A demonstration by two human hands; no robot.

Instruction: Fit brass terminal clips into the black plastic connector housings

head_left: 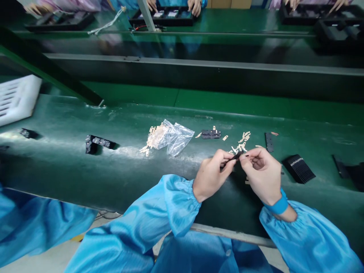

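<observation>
A thin black plastic part [236,156] is pinched between the thumb and fingers of my left hand [212,172]. My right hand [262,170], with a blue band at the wrist, has its thumb and forefinger closed at the part's right end; what they grip there is too small to make out. Just beyond my fingers lie loose flat tan pieces [241,146]. More such pieces [155,136] spill around a clear plastic bag [179,138] to the left. Black strips [211,134] lie flat between the bag and my hands.
Another black strip [269,141] and a row of stacked black parts [299,168] sit to the right. Black pieces [99,143] and a white slotted tray [18,98] are at left. A green post [57,72] rises there. People's hands [195,7] work across the bench.
</observation>
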